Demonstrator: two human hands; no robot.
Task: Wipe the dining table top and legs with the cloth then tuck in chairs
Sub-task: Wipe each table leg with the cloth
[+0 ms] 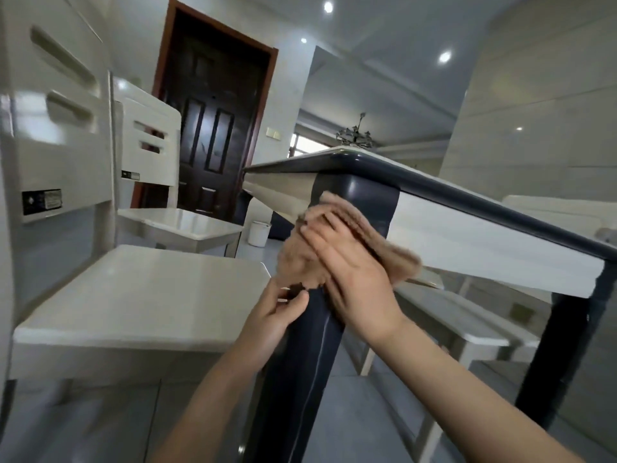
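I see the dining table (467, 235) from low down: white apron, dark rounded edge, dark blue corner leg (300, 362) in front of me. A tan cloth (300, 262) is wrapped around the top of that leg. My right hand (350, 272) lies flat on the cloth, pressing it against the leg. My left hand (277, 312) pinches the cloth's lower edge on the leg's left side. A second dark leg (561, 345) stands at the right.
Two white chairs stand pulled out at the left, the near one (140, 295) and a farther one (180, 222). A white bench (467, 329) sits under the table at the right. A small white bin (258, 232) and a dark door (213, 128) are behind.
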